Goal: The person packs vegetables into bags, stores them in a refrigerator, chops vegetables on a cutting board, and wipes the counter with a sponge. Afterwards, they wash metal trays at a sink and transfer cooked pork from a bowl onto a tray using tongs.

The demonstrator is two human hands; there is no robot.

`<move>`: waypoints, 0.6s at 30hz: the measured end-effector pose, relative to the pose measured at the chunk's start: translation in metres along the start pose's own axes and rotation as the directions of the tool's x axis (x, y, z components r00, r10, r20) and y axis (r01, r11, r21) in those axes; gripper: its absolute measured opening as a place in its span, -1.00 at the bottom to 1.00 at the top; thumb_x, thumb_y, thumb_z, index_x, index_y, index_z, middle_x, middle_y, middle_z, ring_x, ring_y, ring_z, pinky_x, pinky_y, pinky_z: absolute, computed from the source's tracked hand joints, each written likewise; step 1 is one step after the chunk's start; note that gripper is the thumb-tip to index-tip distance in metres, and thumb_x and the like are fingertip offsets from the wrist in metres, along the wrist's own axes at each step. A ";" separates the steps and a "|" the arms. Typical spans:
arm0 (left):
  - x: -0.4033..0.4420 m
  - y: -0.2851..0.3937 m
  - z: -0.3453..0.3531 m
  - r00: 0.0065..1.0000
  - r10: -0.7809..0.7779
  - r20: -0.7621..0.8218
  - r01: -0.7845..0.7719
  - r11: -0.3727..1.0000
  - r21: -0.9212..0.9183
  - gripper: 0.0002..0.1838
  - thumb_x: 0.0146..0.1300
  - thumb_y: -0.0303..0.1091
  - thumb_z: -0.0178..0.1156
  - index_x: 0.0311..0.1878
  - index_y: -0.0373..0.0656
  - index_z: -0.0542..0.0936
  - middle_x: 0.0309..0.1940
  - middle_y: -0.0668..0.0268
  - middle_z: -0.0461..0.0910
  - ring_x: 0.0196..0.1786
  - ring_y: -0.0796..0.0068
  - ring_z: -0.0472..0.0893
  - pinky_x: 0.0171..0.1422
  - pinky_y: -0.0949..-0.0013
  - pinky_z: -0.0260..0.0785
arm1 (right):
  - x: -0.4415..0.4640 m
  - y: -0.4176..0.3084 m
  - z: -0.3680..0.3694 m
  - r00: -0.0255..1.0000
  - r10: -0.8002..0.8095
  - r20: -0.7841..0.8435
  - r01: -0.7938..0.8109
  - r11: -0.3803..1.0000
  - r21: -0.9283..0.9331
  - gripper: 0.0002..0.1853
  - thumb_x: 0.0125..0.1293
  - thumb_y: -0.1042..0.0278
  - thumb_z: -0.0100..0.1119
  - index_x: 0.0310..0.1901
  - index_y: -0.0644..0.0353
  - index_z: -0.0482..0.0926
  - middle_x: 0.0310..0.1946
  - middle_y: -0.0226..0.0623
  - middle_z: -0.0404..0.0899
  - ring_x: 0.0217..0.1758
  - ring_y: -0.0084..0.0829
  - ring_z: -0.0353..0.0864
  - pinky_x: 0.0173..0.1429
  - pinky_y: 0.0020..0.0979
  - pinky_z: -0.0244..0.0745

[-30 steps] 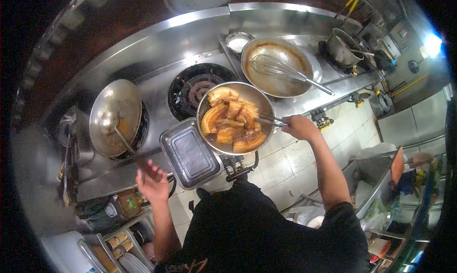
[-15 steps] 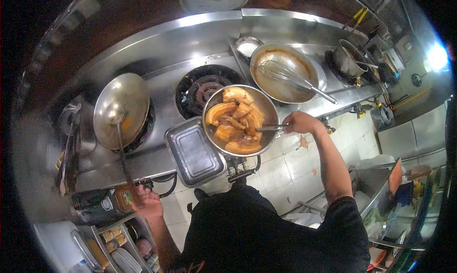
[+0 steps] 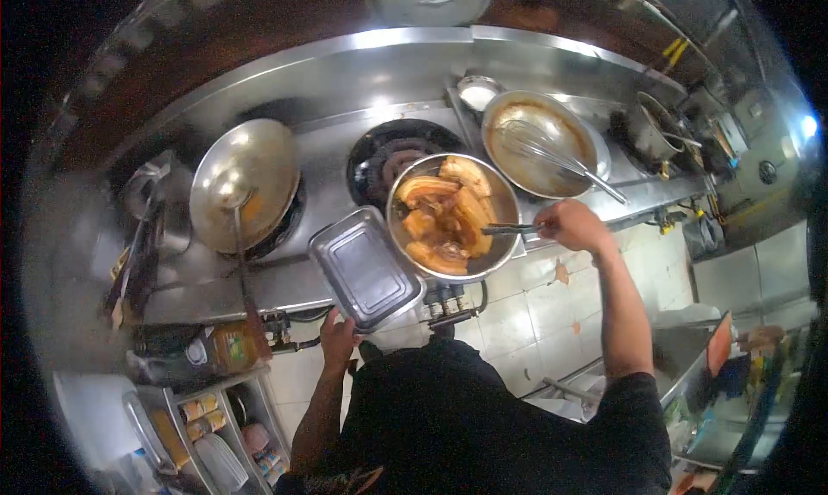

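My right hand [image 3: 573, 226] is closed around metal tongs [image 3: 513, 228], whose tips reach into a round metal bowl [image 3: 511, 252]. In the bowl lie several thick, browned slices of pork belly [image 3: 468, 219]; whether the tongs pinch one I cannot make out. My left hand [image 3: 339, 333] grips the near corner of a rectangular metal tray [image 3: 366, 266], with its thumb and fingers at the rim. The tray sits just left of the bowl, at the front edge of the stove, and nothing lies in it.
A wok [image 3: 246, 167] with a ladle [image 3: 241, 245] stands at left. Behind the bowl is a burner [image 3: 392, 154]. A pan [image 3: 526, 120] holding a whisk [image 3: 561, 159] is at right, beside a small bowl [image 3: 477, 91] and a pot [image 3: 655, 124]. Shelves [image 3: 216, 417] stand lower left.
My left hand has moved right, from near the ladle handle to the tray's corner, and the tray has turned slightly. The pork slices have shifted in the bowl. The whole view has shifted a little.
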State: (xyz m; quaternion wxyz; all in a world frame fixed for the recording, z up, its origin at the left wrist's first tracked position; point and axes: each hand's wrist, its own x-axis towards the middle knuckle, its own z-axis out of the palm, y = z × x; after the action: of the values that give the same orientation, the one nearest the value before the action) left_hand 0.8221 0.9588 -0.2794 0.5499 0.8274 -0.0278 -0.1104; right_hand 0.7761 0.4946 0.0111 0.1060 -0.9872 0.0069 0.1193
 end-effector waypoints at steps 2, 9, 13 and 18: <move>0.006 0.004 -0.016 0.992 0.044 -0.118 -0.014 0.970 0.242 -0.62 0.06 -0.33 0.18 -0.05 -0.30 0.48 -0.54 0.18 0.52 -0.34 0.32 0.56 -0.24 0.28 0.37 | 0.001 -0.014 -0.021 1.000 0.013 -0.016 -0.014 0.995 -0.097 -0.84 -0.01 0.27 0.21 -0.35 0.05 0.62 -0.46 -0.16 0.57 -0.34 -0.10 0.55 -0.23 -0.16 0.43; 0.004 0.040 -0.056 0.963 0.251 -0.101 -0.197 0.907 0.372 -0.66 0.12 -0.36 0.13 0.01 -0.14 0.49 -0.55 0.19 0.52 -0.48 0.39 0.50 -0.32 0.33 0.34 | 0.038 -0.087 -0.083 0.991 -0.132 -0.024 0.121 0.958 -0.261 -0.82 0.02 0.32 0.21 -0.29 0.07 0.63 -0.43 -0.22 0.60 -0.33 -0.16 0.58 -0.22 -0.24 0.45; 0.003 0.038 -0.057 0.966 0.236 -0.102 -0.208 0.951 0.230 -0.65 0.12 -0.35 0.11 0.01 -0.14 0.49 -0.57 0.21 0.53 -0.48 0.32 0.51 -0.31 0.31 0.34 | 0.096 -0.144 -0.056 0.971 -0.212 0.113 0.235 0.934 -0.269 -0.70 0.04 0.22 0.19 -0.13 -0.08 0.58 -0.38 -0.20 0.58 -0.26 -0.12 0.55 -0.16 -0.19 0.45; 0.002 0.050 -0.058 0.984 0.163 -0.077 -0.127 0.931 0.343 -0.65 0.13 -0.30 0.09 0.01 -0.12 0.49 -0.59 0.20 0.52 -0.51 0.33 0.52 -0.34 0.30 0.36 | 0.187 -0.185 0.029 0.879 -0.383 0.284 0.469 0.804 -0.367 -0.82 -0.02 0.37 0.02 -0.40 0.08 0.61 -0.42 -0.11 0.58 -0.27 -0.15 0.59 -0.21 -0.16 0.47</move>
State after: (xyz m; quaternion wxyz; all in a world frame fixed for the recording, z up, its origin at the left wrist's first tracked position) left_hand 0.8403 0.9914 -0.2122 0.4078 0.9095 -0.0786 -0.0197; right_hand 0.9585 0.6834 -0.0225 -0.0871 -0.9453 -0.2524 0.1873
